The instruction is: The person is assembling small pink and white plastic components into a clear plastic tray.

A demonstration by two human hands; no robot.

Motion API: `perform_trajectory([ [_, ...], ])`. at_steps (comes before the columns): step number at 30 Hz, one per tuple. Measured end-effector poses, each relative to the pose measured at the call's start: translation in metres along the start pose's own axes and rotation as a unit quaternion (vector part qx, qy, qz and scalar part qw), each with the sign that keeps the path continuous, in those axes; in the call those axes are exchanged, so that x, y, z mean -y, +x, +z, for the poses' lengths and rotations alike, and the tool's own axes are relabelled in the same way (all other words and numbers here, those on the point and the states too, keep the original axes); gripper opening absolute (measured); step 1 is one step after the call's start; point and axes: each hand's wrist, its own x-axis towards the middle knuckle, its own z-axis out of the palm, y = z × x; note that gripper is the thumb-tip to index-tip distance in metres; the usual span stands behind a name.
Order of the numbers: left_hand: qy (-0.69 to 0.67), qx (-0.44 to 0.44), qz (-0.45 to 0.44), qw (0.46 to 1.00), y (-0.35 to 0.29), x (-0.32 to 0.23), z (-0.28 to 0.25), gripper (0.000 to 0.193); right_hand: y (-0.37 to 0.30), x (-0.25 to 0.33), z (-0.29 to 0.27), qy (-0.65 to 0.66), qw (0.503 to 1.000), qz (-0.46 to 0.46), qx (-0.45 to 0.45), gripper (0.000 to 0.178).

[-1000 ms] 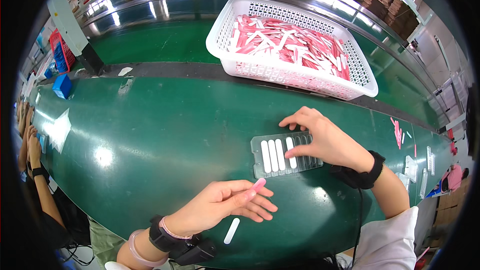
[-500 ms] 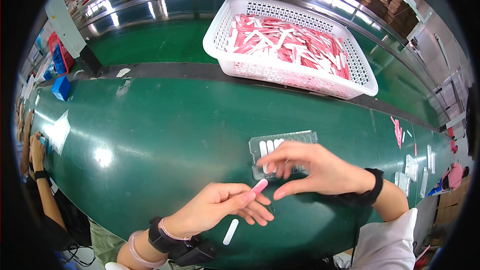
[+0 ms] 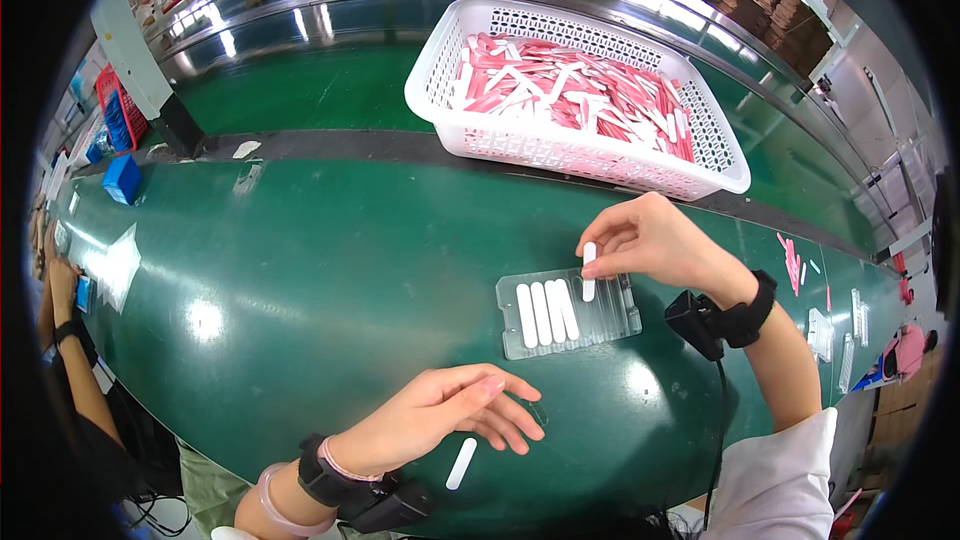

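Note:
My right hand (image 3: 650,240) pinches a white nail file (image 3: 589,275) upright between thumb and fingers, over a clear slotted plastic tray (image 3: 612,325). Several white nail files (image 3: 542,313) lie side by side in the tray's left slots; the one nearest my right hand sits slightly aslant. My left hand (image 3: 455,410) is held in front of the tray, fingers apart and holding nothing. Just below it, a single white nail file (image 3: 461,464) lies on the green table. A thin loop (image 3: 541,415) shows beside the left fingertips, too fine to make out.
Beyond the tray stands a white perforated basket (image 3: 600,145) full of pink and white nail files (image 3: 580,90). At the right lie pink strips (image 3: 790,262) and clear trays (image 3: 820,335). A co-worker's hand (image 3: 62,285) is at the far left, near a blue box (image 3: 122,178).
The pink-sided nail file has left my left hand. My right hand has moved away from it, up and right over the tray, and now holds a nail file showing white.

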Motion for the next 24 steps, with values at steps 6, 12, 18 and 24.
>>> perform_trajectory([
  [6, -0.007, -0.013, 0.002, 1.000, -0.001, 0.001, -0.002, 0.037, -0.017, -0.004, 0.017, -0.246, 0.965, -0.089, -0.030, 0.056],
  [12, -0.008, -0.014, -0.008, 1.000, 0.001, 0.001, -0.001, 0.037, -0.022, -0.009, 0.033, -0.257, 0.959, -0.089, -0.080, 0.065],
  [18, -0.011, -0.028, 0.017, 0.999, 0.001, 0.001, -0.004, 0.037, -0.025, -0.008, 0.034, -0.252, 0.959, -0.091, -0.088, 0.061],
  [24, -0.040, -0.168, 0.116, 0.978, -0.002, -0.007, -0.011, 0.035, -0.035, 0.011, 0.066, -0.269, 0.901, -0.334, -0.061, 0.032],
])
